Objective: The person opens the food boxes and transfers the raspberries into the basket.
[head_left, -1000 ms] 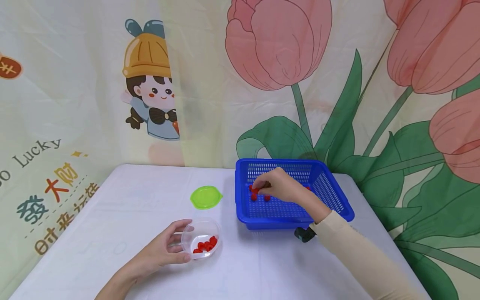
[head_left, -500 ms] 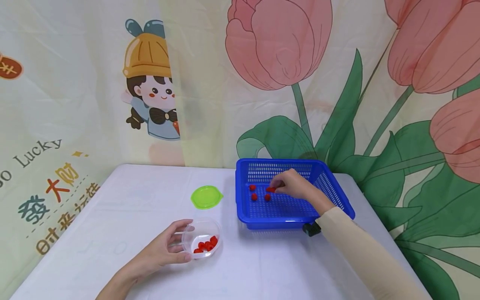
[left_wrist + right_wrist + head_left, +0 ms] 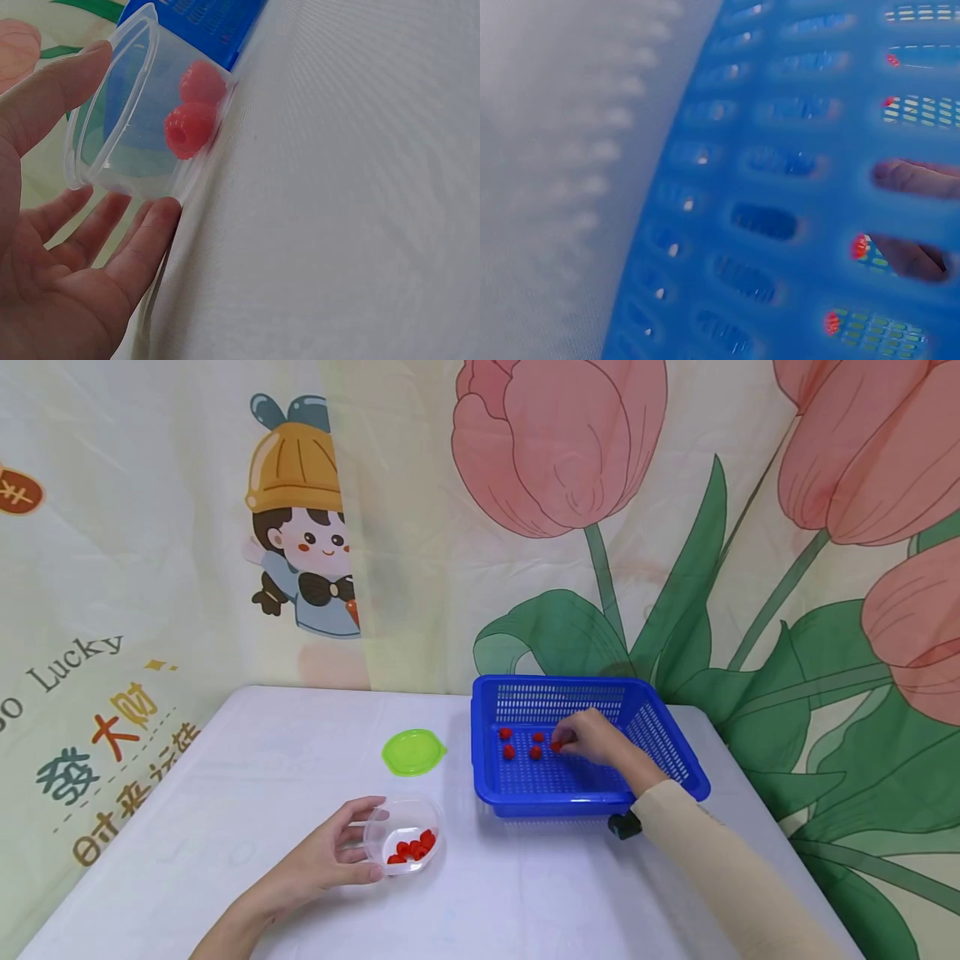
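My left hand (image 3: 341,852) holds a small clear plastic tub (image 3: 403,814) on the table, thumb on one side and fingers on the other. Several red raspberries (image 3: 417,850) lie in its bottom. The left wrist view shows the tub (image 3: 135,161) on its near side, with raspberries (image 3: 190,129) showing through the wall. Inside the blue basket (image 3: 555,810), my right hand (image 3: 592,739) pinches a raspberry (image 3: 556,747) at its fingertips, low over the basket floor. Several other raspberries (image 3: 536,752) sit spaced apart to its left. The basket wall (image 3: 727,187) hides most of that hand in the right wrist view.
A bright green lid (image 3: 413,752) lies flat on the white-covered table (image 3: 315,735), left of the basket and behind the tub. A printed curtain (image 3: 405,527) hangs at the table's back edge. A black wrist device (image 3: 624,825) is below my right sleeve.
My right hand has moved rightward within the basket, and a raspberry now lies where its fingertips were half a second ago. My left hand and the tub stay in place.
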`<state>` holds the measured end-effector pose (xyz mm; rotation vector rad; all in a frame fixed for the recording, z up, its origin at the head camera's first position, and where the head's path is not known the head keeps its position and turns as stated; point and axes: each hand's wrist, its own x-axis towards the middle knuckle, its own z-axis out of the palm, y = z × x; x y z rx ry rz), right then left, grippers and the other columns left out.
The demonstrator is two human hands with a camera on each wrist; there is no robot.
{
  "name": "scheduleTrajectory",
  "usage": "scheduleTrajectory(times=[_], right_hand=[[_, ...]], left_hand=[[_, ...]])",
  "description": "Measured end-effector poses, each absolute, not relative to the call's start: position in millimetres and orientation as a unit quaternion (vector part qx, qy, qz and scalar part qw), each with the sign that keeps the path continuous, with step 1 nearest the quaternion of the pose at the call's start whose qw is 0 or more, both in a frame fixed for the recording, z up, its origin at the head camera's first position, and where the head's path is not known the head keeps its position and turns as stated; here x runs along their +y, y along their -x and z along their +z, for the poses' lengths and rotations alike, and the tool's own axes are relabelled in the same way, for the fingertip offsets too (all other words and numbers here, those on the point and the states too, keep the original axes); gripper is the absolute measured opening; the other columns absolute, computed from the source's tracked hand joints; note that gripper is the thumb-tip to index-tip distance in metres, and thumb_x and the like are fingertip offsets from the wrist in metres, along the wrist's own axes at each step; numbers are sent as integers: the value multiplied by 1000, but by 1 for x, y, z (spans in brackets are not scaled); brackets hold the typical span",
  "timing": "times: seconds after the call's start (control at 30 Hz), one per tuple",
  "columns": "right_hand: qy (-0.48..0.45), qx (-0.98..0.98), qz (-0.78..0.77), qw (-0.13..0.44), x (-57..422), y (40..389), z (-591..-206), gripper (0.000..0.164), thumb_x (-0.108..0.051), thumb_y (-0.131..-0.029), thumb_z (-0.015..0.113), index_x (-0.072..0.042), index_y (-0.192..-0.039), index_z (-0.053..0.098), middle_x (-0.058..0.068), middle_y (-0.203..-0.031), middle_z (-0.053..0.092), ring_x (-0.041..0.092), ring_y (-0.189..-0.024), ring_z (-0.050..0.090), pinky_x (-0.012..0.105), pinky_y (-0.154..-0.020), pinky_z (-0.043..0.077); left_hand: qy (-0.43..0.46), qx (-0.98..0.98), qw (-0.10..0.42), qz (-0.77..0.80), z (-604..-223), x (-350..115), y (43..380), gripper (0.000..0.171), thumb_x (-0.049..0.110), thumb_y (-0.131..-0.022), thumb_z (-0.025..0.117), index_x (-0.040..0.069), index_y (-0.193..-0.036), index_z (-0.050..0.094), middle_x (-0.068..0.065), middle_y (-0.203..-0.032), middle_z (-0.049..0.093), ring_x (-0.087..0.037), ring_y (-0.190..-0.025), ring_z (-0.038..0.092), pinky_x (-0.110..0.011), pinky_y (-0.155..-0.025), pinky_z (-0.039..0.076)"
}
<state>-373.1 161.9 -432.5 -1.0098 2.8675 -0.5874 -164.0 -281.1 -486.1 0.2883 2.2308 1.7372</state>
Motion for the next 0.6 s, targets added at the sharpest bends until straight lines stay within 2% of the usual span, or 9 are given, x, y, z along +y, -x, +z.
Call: scheduleTrajectory(times=[0.17,0.4,0.6], right_hand=[[321,925,-200,21,159,374,-438,12,6,-90,80,-1,-100,81,9,-95,80,20,-86,76,33,-79,64],[301,936,-178,41,154,373,-440,14,4,-91,80,-4,-103,81,8,-97,80,20,-88,75,36,-83,63],[298,940,-159,46,156,372,-443,16,3,-90,80,-6,-104,82,6,-95,80,19,-86,75,37,-83,63]], left_hand=[[-99,774,147,608,-487,-282,163,93,15,-87,89,18,-162,35,-14,-161,43,-37,-140,52,-18,-103,50],[-96,779,151,601,-486,-283,163,92,17,-87,89,21,-162,35,-13,-161,42,-35,-140,54,-29,-108,53],[-98,780,152,599,-485,-282,163,92,18,-88,89,21,-162,35,-13,-161,43,-35,-140,54,-29,-108,53]])
